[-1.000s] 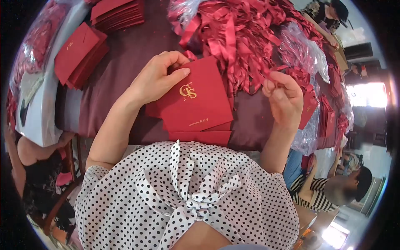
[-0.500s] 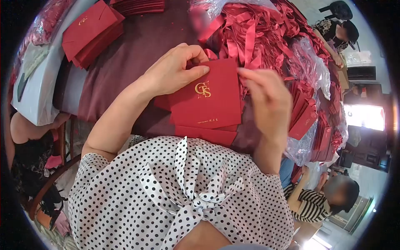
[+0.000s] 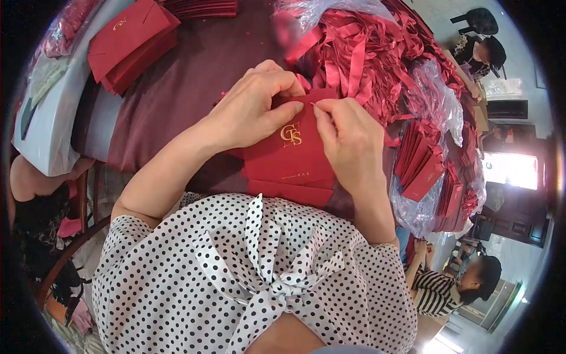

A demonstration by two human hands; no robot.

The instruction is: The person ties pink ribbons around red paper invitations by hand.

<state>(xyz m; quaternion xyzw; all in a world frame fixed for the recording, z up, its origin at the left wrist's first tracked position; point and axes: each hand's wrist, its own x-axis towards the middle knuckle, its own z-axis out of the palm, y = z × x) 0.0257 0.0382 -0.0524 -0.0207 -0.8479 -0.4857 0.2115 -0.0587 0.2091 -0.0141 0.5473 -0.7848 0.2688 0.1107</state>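
Note:
A flat red paper bag with a gold letter logo lies before me, on top of other red bags at the table's near edge. My left hand grips its upper edge, thumb on the front and curled fingers behind. Just right of that thumb, my right hand is closed in a pinch at the bag's top. A tiny pale tip shows at its fingertips, too small to name. The lower corner on the right is partly behind my right hand.
Loose red ribbons are heaped beyond my hands, beside clear plastic wrap. Red bags stand bunched at the right; another stack is at the far left. A person in a striped top sits to the right.
My right hand has moved left and in over the bag's top edge, and its fingers have closed in a pinch. My left hand still grips the bag.

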